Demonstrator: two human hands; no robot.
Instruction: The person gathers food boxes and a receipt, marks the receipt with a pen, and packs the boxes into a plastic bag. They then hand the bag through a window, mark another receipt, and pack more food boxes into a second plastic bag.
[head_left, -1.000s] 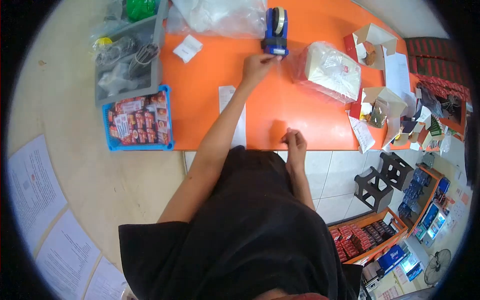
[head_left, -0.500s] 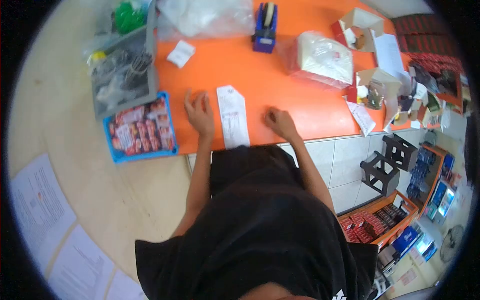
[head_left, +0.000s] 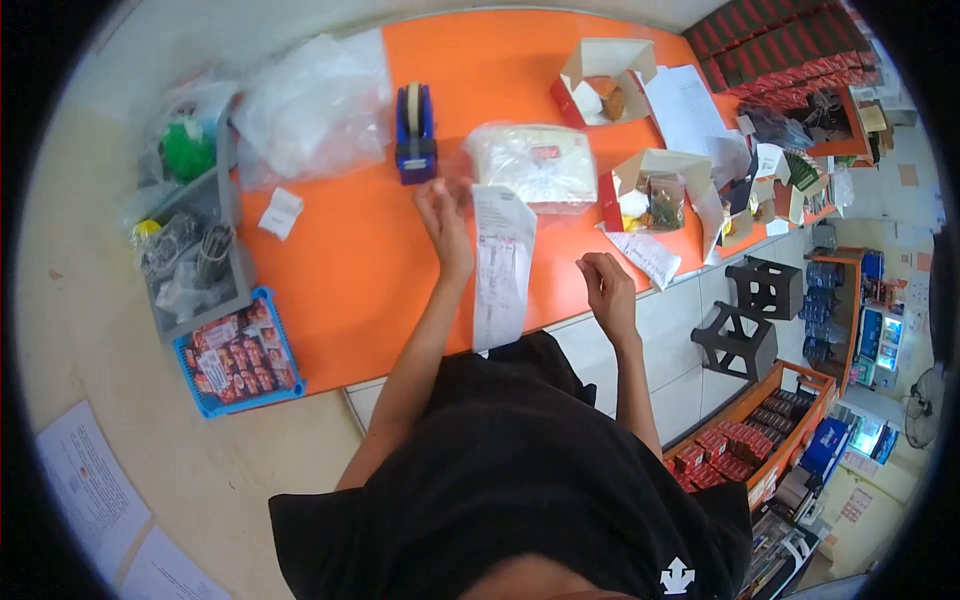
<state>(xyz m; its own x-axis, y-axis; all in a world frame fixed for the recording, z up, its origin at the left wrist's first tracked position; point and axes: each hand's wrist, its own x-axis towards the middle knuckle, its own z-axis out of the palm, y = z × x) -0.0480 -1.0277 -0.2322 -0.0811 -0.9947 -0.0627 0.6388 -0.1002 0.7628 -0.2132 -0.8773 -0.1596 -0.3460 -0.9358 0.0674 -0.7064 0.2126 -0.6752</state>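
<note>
Okay, so half a second earlier the long printed receipt [head_left: 503, 270] lay well clear of the plastic-wrapped box [head_left: 540, 165]. At this point its top end had ended up by the box's near corner, though you couldn't tell if they touched, and its bottom end reached the edge of the orange desk [head_left: 340, 275]. Kinda made those two look like the pair being worked on. The left hand [head_left: 448, 232] was beside the receipt's top, just below the blue tape dispenser [head_left: 415, 150], fingers loosely parted, nothing visibly held. The right hand [head_left: 610, 298] had its fingers curled toward the thumb; no telling if anything tiny was pinched there.
</note>
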